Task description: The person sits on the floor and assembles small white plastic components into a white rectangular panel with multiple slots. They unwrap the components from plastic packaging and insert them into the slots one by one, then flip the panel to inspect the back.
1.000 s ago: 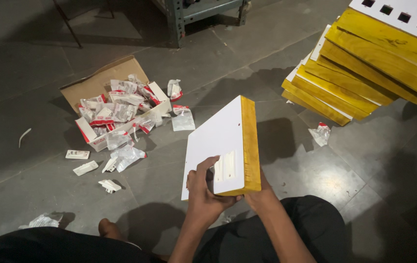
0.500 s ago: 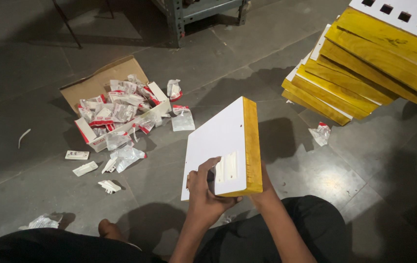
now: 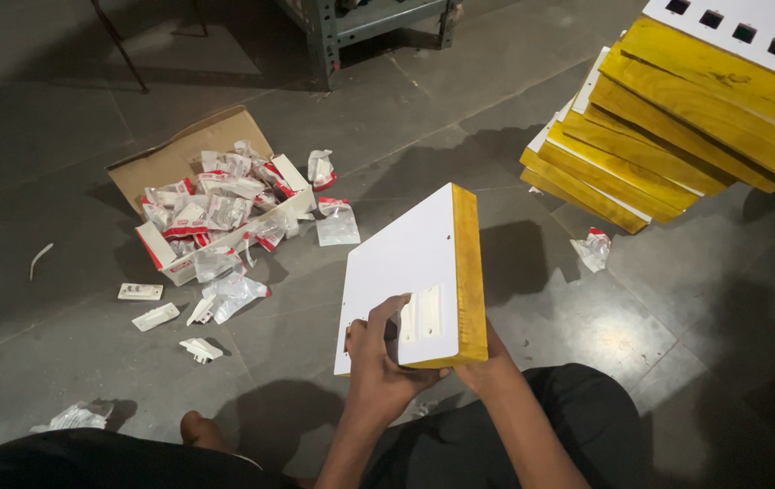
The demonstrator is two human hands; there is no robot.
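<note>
Held tilted above the grey floor (image 3: 496, 118), the square white-faced board with yellow wooden edges (image 3: 410, 263) is gripped underneath by the right hand (image 3: 487, 362), so the left hand (image 3: 378, 362), fingers curled on the white rectangular switch insert (image 3: 423, 315), should probably press evenly.

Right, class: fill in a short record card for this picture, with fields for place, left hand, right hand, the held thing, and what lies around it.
Place: grey tiled floor, person seated, seen from above.
Left hand: left hand grips the lower edge of the board, thumb on its white face.
Right hand: right hand is mostly hidden behind the board, supporting it.
Held thing: white-faced board with yellow edges, a white switch plate set in its face.
Around: open cardboard box of small packets to the left; loose white parts beside it; stack of similar boards upper right.
</note>
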